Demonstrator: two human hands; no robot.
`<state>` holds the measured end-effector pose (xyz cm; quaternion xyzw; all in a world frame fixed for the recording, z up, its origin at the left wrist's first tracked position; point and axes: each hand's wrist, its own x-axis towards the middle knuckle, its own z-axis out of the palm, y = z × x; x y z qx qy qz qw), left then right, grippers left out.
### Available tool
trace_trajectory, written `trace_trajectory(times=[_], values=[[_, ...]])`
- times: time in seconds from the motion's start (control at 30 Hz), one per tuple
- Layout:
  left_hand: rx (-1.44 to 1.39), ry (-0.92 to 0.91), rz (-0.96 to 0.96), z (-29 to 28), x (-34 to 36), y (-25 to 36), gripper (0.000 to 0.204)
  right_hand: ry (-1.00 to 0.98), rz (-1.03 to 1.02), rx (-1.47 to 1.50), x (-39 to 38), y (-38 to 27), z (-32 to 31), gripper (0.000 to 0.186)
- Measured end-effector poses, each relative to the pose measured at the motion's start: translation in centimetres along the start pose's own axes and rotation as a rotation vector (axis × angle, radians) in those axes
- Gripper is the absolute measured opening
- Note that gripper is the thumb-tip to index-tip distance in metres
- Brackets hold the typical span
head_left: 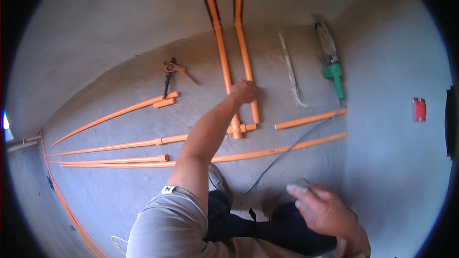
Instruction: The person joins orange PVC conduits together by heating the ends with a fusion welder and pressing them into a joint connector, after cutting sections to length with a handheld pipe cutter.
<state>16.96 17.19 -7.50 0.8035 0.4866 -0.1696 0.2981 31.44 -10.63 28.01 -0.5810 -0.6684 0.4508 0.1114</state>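
Observation:
My left hand [245, 91] is closed around the right one of two orange pipes [245, 57] that come down from the wall onto the floor. This pipe's near end [256, 117] lies beside an orange tee fitting [236, 128], which sits at the end of the left pipe [223, 57]. A short orange stub [248, 127] points right from the tee. Low on the right, my right hand [327, 210] hovers near my knee, fingers stretched forward and slightly blurred, with a whitish fingertip. Nothing clear shows in it.
Pliers-like pipe cutters [171, 69] lie by cut pipe pieces [165, 102]. A green-handled heating tool [332, 70] rests at the right, its dark cable [282, 155] crossing the floor and pipes. Long orange pipes [114, 145] run left. A red wall box [419, 110] is at right.

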Motion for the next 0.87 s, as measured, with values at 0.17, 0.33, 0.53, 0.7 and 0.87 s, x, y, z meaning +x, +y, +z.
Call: trace_trajectory(times=[0.17,0.33,0.53,0.7,0.87], values=[[-0.001,-0.036,0.013,-1.9,0.7,-0.1,0.054,0.292,0.116,0.069,0.4,0.6,0.1,0.034],[0.053,-0.039,-0.006,-1.9,1.3,0.0,0.055,0.461,0.119,0.102,-0.2,1.6,-1.6,0.031],[0.016,0.008,0.036,-4.0,-0.4,1.1,0.050,0.632,0.236,0.182,-4.0,3.4,-5.0,0.036],[0.059,0.072,0.105,-5.1,-0.4,0.8,0.049,0.683,0.171,0.355,-13.9,11.0,-3.7,0.045],[0.346,0.133,0.260,-0.9,4.3,-6.6,0.040,0.470,-0.177,1.045,-18.9,16.3,9.0,0.066]])
